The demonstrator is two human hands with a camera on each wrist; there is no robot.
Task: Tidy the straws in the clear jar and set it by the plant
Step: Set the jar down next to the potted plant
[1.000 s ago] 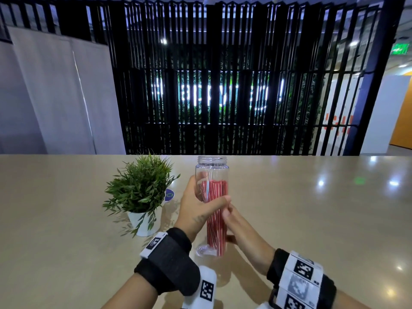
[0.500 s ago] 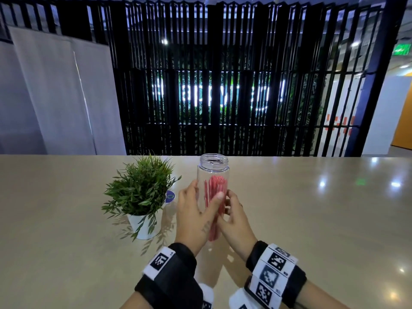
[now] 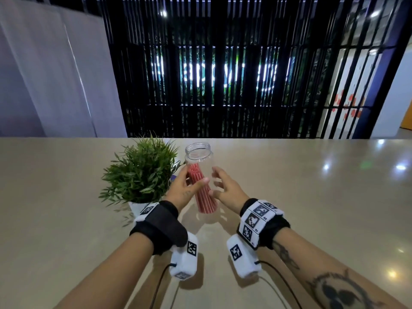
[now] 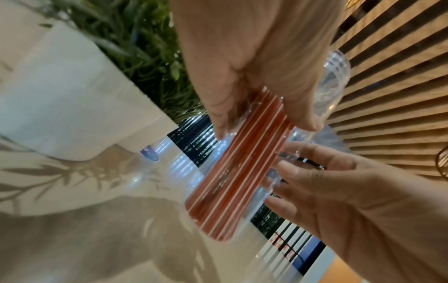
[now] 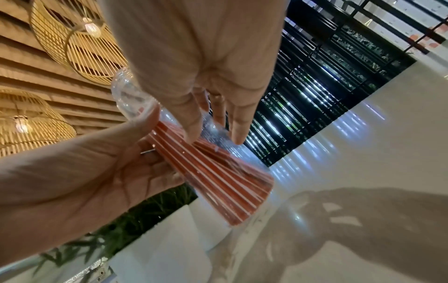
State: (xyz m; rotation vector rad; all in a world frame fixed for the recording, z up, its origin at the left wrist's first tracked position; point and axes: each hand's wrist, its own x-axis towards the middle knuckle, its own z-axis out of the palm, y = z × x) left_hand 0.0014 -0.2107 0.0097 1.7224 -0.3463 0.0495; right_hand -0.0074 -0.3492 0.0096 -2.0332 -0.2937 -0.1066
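Observation:
A clear jar with red straws bunched inside stands just right of the small green plant in its white pot, its top leaning slightly toward the plant. My left hand grips the jar's middle, thumb across the front. My right hand is at the jar's right side with fingers spread and straight. In the right wrist view my right hand's fingertips lie against the jar wall. Whether the jar's base rests on the table I cannot tell.
The glossy beige table stretches wide to the right and left of the plant. A small blue-and-white object peeks out behind the plant. Black slatted screens and a white panel stand beyond the table's far edge.
The jar has moved away from me and closer to the plant. My right hand has slid up from the jar's lower part and spread its fingers beside it.

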